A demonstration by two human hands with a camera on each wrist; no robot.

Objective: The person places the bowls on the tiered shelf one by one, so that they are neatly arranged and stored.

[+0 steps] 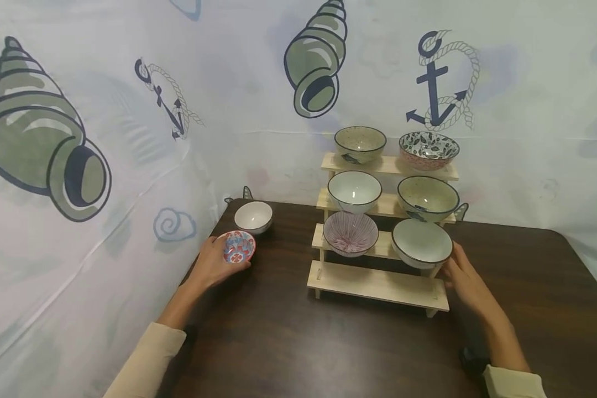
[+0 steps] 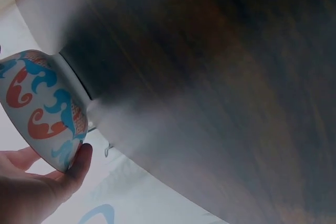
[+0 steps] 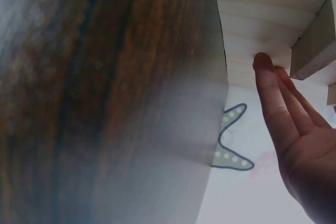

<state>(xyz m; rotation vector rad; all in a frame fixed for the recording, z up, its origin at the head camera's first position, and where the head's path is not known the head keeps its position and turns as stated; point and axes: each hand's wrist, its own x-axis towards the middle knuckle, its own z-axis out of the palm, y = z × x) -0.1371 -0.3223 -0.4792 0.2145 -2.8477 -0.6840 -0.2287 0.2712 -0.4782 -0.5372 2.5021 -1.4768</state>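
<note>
In the head view, my left hand [image 1: 215, 265] grips a small bowl [image 1: 240, 247] with a red and blue pattern by its rim and side. The left wrist view shows red and blue swirls on the outside of this bowl [image 2: 44, 106], with the thumb and fingers around its edge. Just behind it on the table is a small white bowl [image 1: 254, 215]. My right hand [image 1: 466, 278] is at the right side of a tiered wooden stand [image 1: 378, 284], close beside a white bowl [image 1: 422, 242]. Its fingers [image 3: 275, 103] reach out nearly straight against the stand's wood.
A purple-striped bowl [image 1: 350, 235] shares the white bowl's tier. Higher up sit another white bowl [image 1: 354, 189], two olive bowls and a leaf-patterned bowl [image 1: 429, 149]. Patterned cloth [image 1: 258, 83] hangs behind and left of the dark wooden table [image 1: 298, 348].
</note>
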